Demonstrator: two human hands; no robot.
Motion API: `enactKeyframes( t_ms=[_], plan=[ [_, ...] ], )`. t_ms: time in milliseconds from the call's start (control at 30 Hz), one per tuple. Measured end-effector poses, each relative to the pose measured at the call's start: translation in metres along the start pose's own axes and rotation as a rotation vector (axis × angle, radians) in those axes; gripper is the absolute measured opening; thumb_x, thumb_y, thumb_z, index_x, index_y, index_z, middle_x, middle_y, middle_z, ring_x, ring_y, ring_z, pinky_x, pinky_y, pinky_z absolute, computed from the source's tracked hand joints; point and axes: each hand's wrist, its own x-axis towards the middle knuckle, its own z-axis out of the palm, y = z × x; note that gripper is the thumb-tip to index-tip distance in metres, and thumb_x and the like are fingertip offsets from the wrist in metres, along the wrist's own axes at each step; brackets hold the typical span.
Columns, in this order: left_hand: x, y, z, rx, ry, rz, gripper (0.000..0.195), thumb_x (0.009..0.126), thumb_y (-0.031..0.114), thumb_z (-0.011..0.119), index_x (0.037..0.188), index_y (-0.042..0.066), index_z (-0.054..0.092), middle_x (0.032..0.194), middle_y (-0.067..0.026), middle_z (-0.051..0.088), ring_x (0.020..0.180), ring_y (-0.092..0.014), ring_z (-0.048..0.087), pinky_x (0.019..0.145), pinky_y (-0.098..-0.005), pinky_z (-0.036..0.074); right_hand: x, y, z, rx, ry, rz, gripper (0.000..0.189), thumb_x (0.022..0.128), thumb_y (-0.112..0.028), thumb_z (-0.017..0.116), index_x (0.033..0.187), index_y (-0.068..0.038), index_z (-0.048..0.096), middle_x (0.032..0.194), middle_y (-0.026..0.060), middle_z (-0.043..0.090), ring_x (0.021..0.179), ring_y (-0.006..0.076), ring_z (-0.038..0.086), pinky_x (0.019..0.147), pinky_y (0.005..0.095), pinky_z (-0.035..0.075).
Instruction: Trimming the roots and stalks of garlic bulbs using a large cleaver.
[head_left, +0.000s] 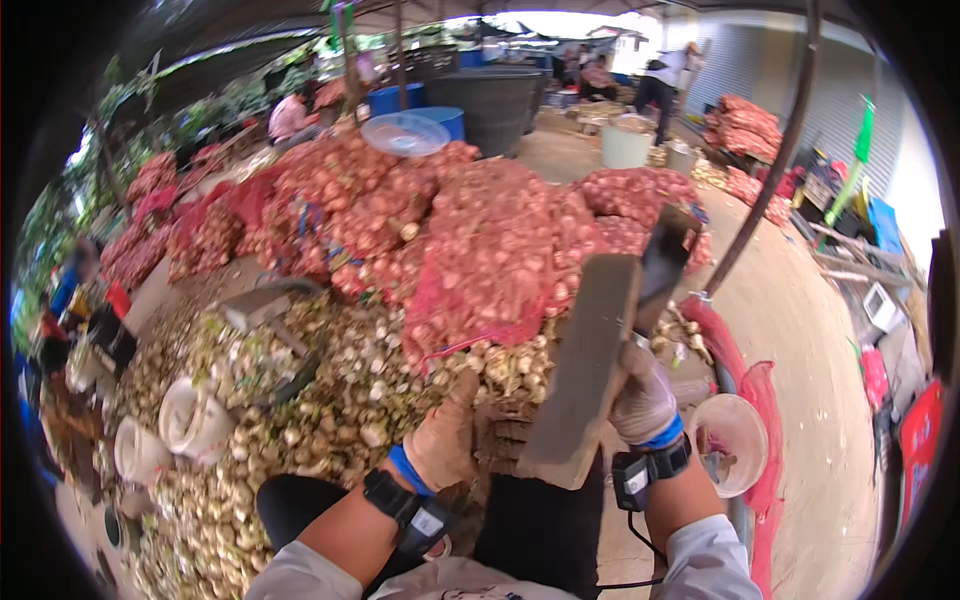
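Note:
My right hand (643, 397), in a pale thin glove, grips a flat grey-brown board (589, 360), apparently wooden. Its long face slopes down towards my knee. A dark, shiny flat piece (667, 259) juts up behind the board; whether the two are joined is unclear. My left hand (444, 435), also gloved, is apart from the board, beside a brown slatted surface (506, 435). Its fingers are partly hidden and nothing shows in it. Loose garlic bulbs (307, 435) cover the ground to my left. Red mesh sacks of bulbs (487, 240) are piled ahead.
White plastic buckets (195, 420) stand among the bulbs at left; another bucket (727, 442) is right of my right hand. A tilted pole (765, 180) rises on the right. Dark and blue tubs (484, 109) stand behind the sacks. Other people (664, 86) are farther back.

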Motion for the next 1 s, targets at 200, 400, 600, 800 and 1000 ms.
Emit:
enactKeyframes(
  t_ms=[200,400,600,800,1000],
  plan=[
    [-0.088,-0.003,0.002,-0.353,0.024,0.081,0.086,0.075,0.069,0.041,0.130,0.003,0.037,0.120,-0.0135,0.051,0.106,-0.028,0.053,0.086,-0.0432,0.045,0.024,0.068,0.079,-0.068,-0.091,0.301,0.039,0.079,-0.021,0.055,0.112,-0.001,0.050,0.096,0.0103,0.060,0.088,0.0209,0.059,0.080,0.0328,0.048],
    [-0.139,-0.021,-0.062,-0.122,0.104,0.306,0.068,0.072,0.031,0.070,0.128,0.008,0.040,0.118,-0.0118,0.052,0.105,-0.029,0.055,0.085,-0.0444,0.049,0.049,0.128,0.097,-0.275,-0.045,0.421,0.029,0.081,-0.018,0.056,0.105,-0.002,0.054,0.088,0.0047,0.061,0.083,0.0168,0.059,0.076,0.0310,0.047],
    [-0.141,-0.025,-0.128,0.435,0.535,0.480,0.041,0.077,0.005,0.060,0.116,0.010,0.050,0.110,-0.0097,0.056,0.097,-0.023,0.058,0.083,-0.0346,0.049,0.047,0.164,0.068,-1.930,-0.260,-0.047,0.025,0.073,-0.022,0.061,0.090,-0.005,0.053,0.084,0.0176,0.058,0.072,0.0333,0.059,0.064,0.0393,0.049],
    [-0.109,-0.045,-0.155,0.257,0.579,0.413,0.048,0.080,0.030,0.059,0.118,0.002,0.051,0.113,-0.0115,0.055,0.101,-0.026,0.055,0.082,-0.0416,0.046,0.024,0.193,0.032,-1.856,-0.641,0.041,0.038,0.070,-0.027,0.064,0.097,-0.004,0.051,0.089,0.0146,0.057,0.084,0.0297,0.058,0.071,0.0428,0.047],
    [-0.092,-0.031,-0.180,0.062,0.578,0.337,0.043,0.081,0.032,0.058,0.108,-0.001,0.057,0.108,-0.0113,0.057,0.099,-0.024,0.054,0.084,-0.0395,0.045,0.071,0.002,-0.058,-1.587,-0.205,0.129,0.035,0.080,-0.022,0.060,0.109,-0.003,0.053,0.095,0.0130,0.059,0.091,0.0198,0.058,0.079,0.0302,0.046]
  ],
)
